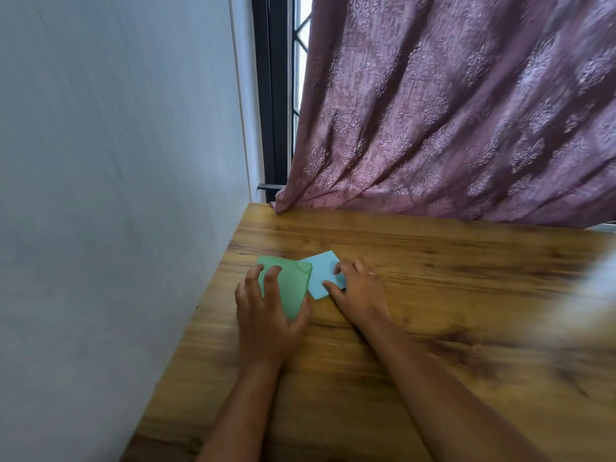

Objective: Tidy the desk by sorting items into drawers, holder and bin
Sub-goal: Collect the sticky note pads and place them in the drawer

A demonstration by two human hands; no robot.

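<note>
Green paper (293, 285) gripped under left hand (266, 308), blue paper (320, 273) pinched under right hand (361, 291) — edges overlapping between them, apparently drawn together for stacking.

Single wide-angle view, worn on the head. Looked forward and down across the desk (433, 261) toward its far left corner, wall (100, 161) at left, curtain (466, 111) ahead. Sat near, close above left hand (266, 315) and right hand (361, 295)

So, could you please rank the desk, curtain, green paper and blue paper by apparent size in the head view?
1. desk
2. curtain, close behind; both run out of frame
3. green paper and blue paper: these look alike and each is partly covered, so unranked
</note>
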